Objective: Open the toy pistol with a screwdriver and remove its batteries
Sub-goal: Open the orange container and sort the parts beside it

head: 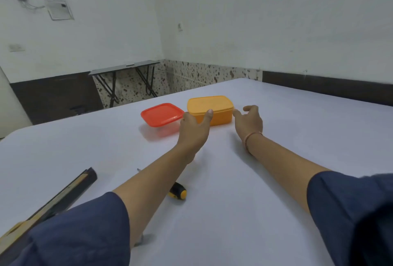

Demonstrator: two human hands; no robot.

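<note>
Nothing is gripped — left hand (194, 126) is spread, thumb laid on the orange lidded box (212, 104), right hand (249, 120) is held loosely curled just beside it — screwdriver (177, 190) is seen on the white table (234, 212), partly under the left forearm.

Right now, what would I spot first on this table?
A bright orange box sits mid-table, a red-lidded box beside it on the left. The left hand and right hand reach for the orange box's ends. A yellow-and-black screwdriver lies closer to the person.
</note>
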